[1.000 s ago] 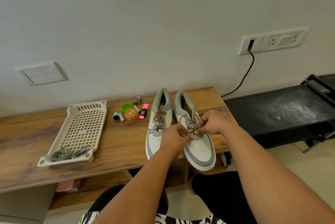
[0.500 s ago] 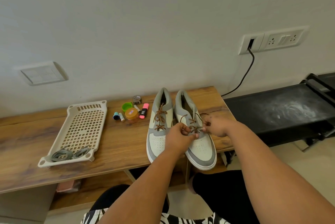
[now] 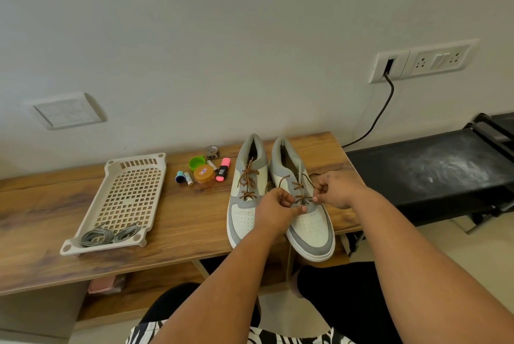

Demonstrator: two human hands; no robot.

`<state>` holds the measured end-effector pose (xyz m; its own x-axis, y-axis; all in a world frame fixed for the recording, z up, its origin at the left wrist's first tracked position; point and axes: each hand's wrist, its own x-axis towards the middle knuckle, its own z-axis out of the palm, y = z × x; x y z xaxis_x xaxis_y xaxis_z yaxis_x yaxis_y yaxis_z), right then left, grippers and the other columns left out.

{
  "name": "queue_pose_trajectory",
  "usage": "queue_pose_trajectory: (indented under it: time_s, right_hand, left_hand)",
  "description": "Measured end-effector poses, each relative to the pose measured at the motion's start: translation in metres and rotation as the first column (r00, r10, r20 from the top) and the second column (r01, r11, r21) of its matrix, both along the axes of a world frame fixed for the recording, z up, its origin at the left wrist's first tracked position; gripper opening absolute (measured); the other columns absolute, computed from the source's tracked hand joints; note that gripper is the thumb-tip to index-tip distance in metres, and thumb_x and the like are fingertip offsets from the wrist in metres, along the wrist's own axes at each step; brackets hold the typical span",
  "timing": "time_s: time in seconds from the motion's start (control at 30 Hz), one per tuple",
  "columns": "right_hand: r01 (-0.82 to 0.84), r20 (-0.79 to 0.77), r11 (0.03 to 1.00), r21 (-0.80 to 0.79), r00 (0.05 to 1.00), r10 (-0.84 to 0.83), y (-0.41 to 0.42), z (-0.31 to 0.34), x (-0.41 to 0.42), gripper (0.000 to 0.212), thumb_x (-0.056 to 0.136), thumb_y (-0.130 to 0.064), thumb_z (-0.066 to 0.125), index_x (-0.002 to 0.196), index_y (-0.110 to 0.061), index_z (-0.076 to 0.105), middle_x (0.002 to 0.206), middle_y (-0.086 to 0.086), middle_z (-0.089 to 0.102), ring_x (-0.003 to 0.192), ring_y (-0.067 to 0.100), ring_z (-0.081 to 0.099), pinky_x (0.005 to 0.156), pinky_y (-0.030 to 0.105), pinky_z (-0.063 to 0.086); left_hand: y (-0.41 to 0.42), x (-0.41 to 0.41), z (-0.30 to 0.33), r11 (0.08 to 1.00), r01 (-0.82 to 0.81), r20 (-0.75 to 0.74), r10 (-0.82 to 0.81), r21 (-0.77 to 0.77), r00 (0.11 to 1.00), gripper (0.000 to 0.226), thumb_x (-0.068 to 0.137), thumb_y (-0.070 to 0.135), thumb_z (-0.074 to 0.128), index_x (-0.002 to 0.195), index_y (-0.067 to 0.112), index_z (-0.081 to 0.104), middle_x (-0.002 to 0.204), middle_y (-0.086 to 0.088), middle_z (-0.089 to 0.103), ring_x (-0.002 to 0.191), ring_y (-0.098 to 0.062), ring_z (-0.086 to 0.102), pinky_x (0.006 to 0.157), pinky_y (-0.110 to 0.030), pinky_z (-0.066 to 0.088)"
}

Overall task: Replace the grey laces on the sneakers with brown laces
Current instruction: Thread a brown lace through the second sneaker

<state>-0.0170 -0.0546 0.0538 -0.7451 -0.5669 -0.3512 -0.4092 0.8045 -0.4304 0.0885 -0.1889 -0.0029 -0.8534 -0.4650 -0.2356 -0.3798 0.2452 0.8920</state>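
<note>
Nearest, both forearms cut off by the lower frame edge; striped clothing below only partly visible. Left hand [image 3: 274,211] curled, fingertips pinching the brown lace [image 3: 299,192] at the lower eyelets of the right sneaker [image 3: 306,221]; back of hand hiding the grip itself. Right hand [image 3: 335,190] curled likewise, thumb and forefinger pinching a lace end just beside the left hand, the two hands near but apart. Exact eyelet being worked hard to make out. Sneaker toe overhanging the near edge of the counter [image 3: 180,221]. Immediately left of the left hand, the left sneaker [image 3: 244,201], brown lace already threaded, toe partly hidden behind the left wrist. Further left of the hands, small items: orange-lidded jar [image 3: 204,175], pink highlighter [image 3: 223,173], green cap [image 3: 197,162], batteries too small to read. Well left, perforated tray [image 3: 125,193] with the grey laces [image 3: 111,234] bundled at its near end. Beyond the right hand, wall socket [image 3: 420,61] with black cable [image 3: 381,112], lower run hidden behind the counter.
</note>
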Motion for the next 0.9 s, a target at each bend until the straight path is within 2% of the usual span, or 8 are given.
queue_pose_trajectory:
  time_s: [0.13, 0.23, 0.33, 0.43, 0.53, 0.73, 0.8, 0.9]
  right_hand:
    - [0.006, -0.006, 0.993, 0.114, 1.0, -0.006, 0.005, 0.0, -0.004, 0.011, 0.09, -0.031, 0.068, 0.091, -0.023, 0.06, 0.097, -0.001, 0.061, 0.084, 0.011, 0.054, 0.067, 0.023, 0.043]
    - [0.028, 0.168, 0.996, 0.086, 0.985, -0.042, 0.007, -0.001, -0.003, 0.048, 0.079, -0.041, 0.079, 0.118, -0.025, 0.056, 0.114, 0.001, 0.059, 0.101, 0.017, 0.058, 0.09, 0.034, 0.053]
    - [-0.013, 0.201, 0.987, 0.162, 0.979, -0.02, 0.003, 0.001, -0.002, 0.073, 0.067, -0.049, 0.085, 0.126, -0.024, 0.051, 0.124, 0.0, 0.055, 0.115, 0.021, 0.053, 0.101, 0.039, 0.046]
    - [-0.044, 0.232, 0.98, 0.192, 0.973, -0.002, -0.004, 0.002, 0.0, 0.085, 0.059, -0.044, 0.091, 0.126, -0.022, 0.044, 0.119, -0.001, 0.052, 0.112, 0.02, 0.051, 0.095, 0.036, 0.044]
    - [-0.041, 0.204, 0.977, 0.21, 0.979, -0.002, -0.008, 0.0, 0.003, 0.088, 0.057, -0.039, 0.093, 0.125, -0.021, 0.041, 0.114, -0.002, 0.049, 0.107, 0.02, 0.049, 0.088, 0.034, 0.043]
    - [-0.043, 0.218, 0.982, 0.183, 0.976, 0.002, -0.009, -0.002, 0.005, 0.084, 0.06, -0.039, 0.092, 0.126, -0.021, 0.043, 0.117, -0.002, 0.05, 0.105, 0.018, 0.048, 0.085, 0.032, 0.04]
    - [-0.049, 0.222, 0.983, 0.178, 0.975, 0.008, -0.01, -0.001, 0.005, 0.083, 0.062, -0.039, 0.09, 0.128, -0.02, 0.043, 0.116, -0.002, 0.05, 0.105, 0.017, 0.048, 0.085, 0.031, 0.04]
    - [-0.052, 0.214, 0.982, 0.184, 0.977, 0.011, -0.01, -0.001, 0.006, 0.084, 0.063, -0.04, 0.09, 0.129, -0.02, 0.044, 0.114, -0.002, 0.049, 0.105, 0.018, 0.049, 0.085, 0.031, 0.041]
  left_hand:
    - [-0.001, -0.001, 0.0, 1.0, 0.015, -0.023, -0.016, -0.023, 1.0, 0.029, 0.072, 0.026, 0.087, 0.09, 0.016, 0.067, 0.08, 0.003, 0.062, 0.075, -0.011, 0.058, 0.077, -0.032, 0.055]
    - [-0.002, -0.001, 0.0, 0.995, 0.023, -0.055, -0.029, -0.102, 0.998, 0.015, 0.082, 0.029, 0.079, 0.087, 0.02, 0.068, 0.081, 0.005, 0.066, 0.078, -0.01, 0.061, 0.077, -0.03, 0.055]
    - [-0.001, -0.003, 0.003, 0.989, 0.036, -0.057, -0.045, -0.145, 0.997, 0.009, 0.087, 0.027, 0.073, 0.087, 0.019, 0.069, 0.081, 0.005, 0.066, 0.076, -0.007, 0.059, 0.071, -0.025, 0.052]
    - [0.001, -0.006, 0.005, 0.956, 0.087, -0.023, -0.097, -0.282, 0.995, 0.008, 0.094, 0.026, 0.065, 0.092, 0.018, 0.066, 0.085, 0.006, 0.062, 0.077, -0.004, 0.054, 0.067, -0.021, 0.044]
    - [0.001, -0.009, 0.002, 0.906, 0.187, 0.05, -0.181, -0.38, 0.982, 0.014, 0.1, 0.032, 0.053, 0.095, 0.019, 0.059, 0.098, 0.001, 0.059, 0.087, -0.014, 0.056, 0.077, -0.03, 0.048]
    - [-0.003, -0.008, 0.011, 0.968, 0.187, -0.066, -0.201, -0.169, 0.977, 0.021, 0.104, 0.024, 0.044, 0.093, 0.01, 0.053, 0.088, -0.004, 0.055, 0.081, -0.015, 0.052, 0.08, -0.039, 0.048]
    - [-0.006, -0.007, 0.012, 0.969, 0.165, -0.115, -0.188, -0.186, 0.975, 0.015, 0.102, 0.024, 0.05, 0.093, 0.012, 0.054, 0.083, 0.003, 0.055, 0.077, -0.009, 0.051, 0.074, -0.03, 0.044]
    - [-0.012, -0.003, 0.012, 0.962, 0.17, -0.135, -0.201, -0.213, 0.97, 0.018, 0.091, 0.028, 0.068, 0.096, 0.015, 0.057, 0.086, 0.001, 0.06, 0.077, -0.009, 0.055, 0.073, -0.03, 0.051]
